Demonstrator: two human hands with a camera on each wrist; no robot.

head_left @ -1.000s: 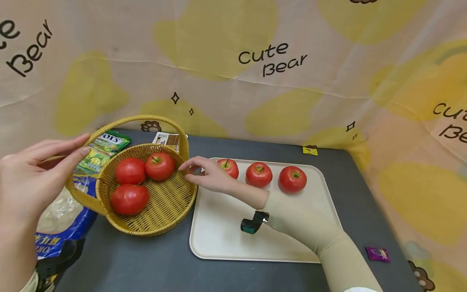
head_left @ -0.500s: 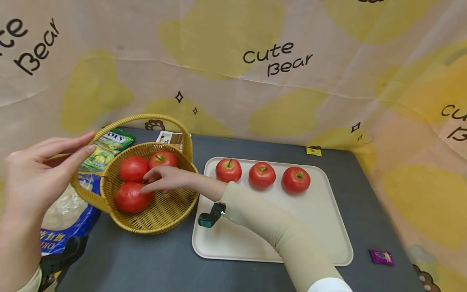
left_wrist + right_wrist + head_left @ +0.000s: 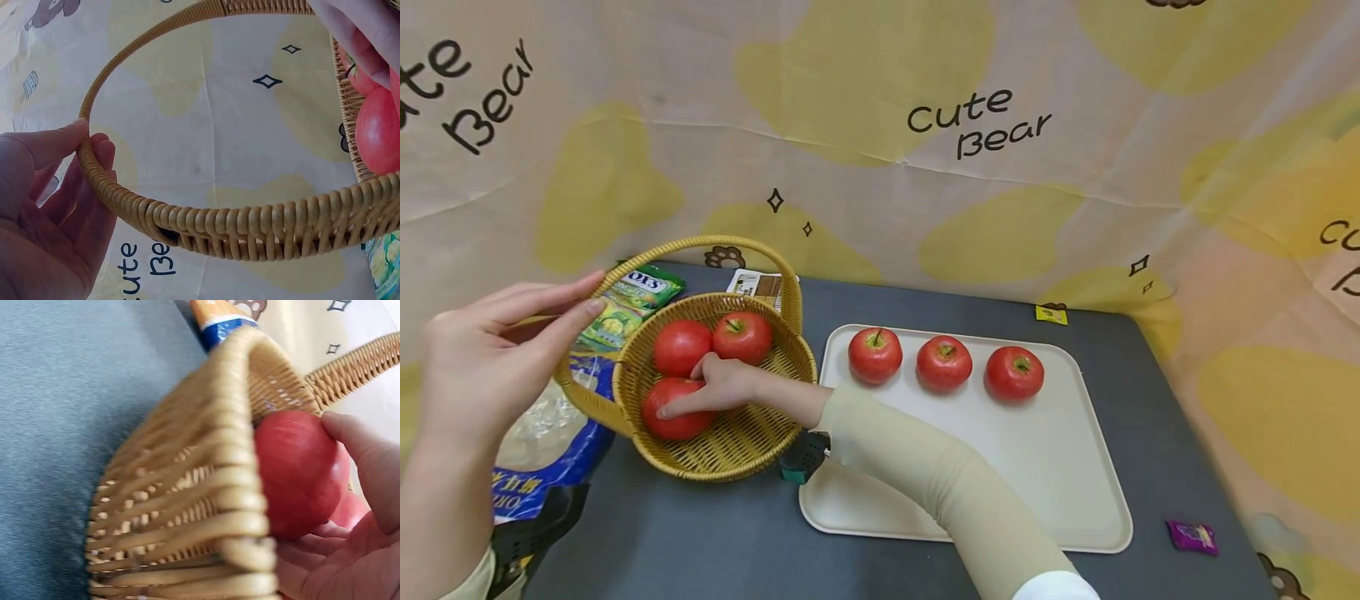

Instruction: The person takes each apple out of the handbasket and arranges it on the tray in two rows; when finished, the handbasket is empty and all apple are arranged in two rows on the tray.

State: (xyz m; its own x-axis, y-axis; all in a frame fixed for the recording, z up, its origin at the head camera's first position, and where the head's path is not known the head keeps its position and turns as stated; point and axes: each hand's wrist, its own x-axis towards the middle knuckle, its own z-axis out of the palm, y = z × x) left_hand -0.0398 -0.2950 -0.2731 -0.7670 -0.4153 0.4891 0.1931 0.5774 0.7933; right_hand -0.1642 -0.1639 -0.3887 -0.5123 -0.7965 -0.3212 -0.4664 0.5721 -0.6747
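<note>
Wicker first: at my 9 o'clock my left hand [image 3: 471, 367] pinches the basket [image 3: 730, 454] handle. My right hand [image 3: 718, 387] cups the nearest apple [image 3: 673, 412] inside it, fingers curled round. It looks smooth, firm and bruisable; I'd grip its sides. Two apples [image 3: 711, 342] lie behind; at 1 o'clock, the tray [image 3: 1052, 467] holds three.

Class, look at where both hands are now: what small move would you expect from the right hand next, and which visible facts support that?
Probably lift the front apple out of the basket. The right hand already curls over it, the left hand steadies the basket's handle, and three apples stand in a row on the tray, which has bare space beside them.
</note>
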